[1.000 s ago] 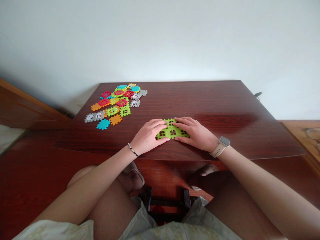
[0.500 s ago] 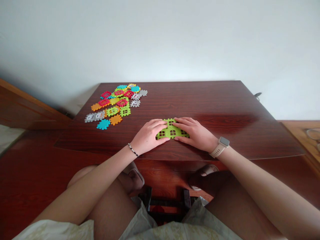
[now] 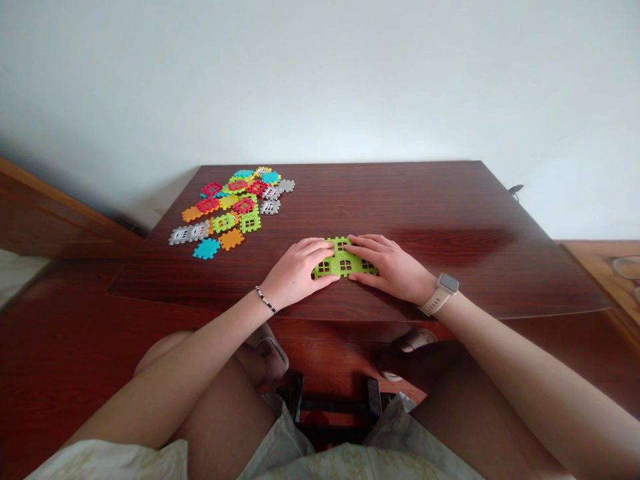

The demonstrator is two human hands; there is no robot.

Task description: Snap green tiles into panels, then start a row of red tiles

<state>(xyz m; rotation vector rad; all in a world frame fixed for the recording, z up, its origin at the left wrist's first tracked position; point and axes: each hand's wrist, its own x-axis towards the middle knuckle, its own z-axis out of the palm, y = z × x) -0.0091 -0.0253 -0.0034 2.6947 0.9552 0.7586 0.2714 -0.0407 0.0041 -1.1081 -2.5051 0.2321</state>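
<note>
Flat on the table near its front edge lies a panel of joined green window tiles (image 3: 345, 257), with toothed edges and small four-pane window openings. My left hand (image 3: 296, 268) grips its left side, thumb along the near edge and fingers over the far part. On the opposite side, my right hand (image 3: 397, 267) holds it the same way, fingers bent across the top and thumb at the near edge. Both hands cover the panel's outer parts, so its full outline is hidden.
At the table's left lies a loose spread of interlocking tiles in several colours, among them a blue tile (image 3: 207, 249), an orange tile (image 3: 232, 239) and a grey window tile (image 3: 271, 207). The dark wooden table (image 3: 380, 200) meets a pale wall (image 3: 340, 80) behind.
</note>
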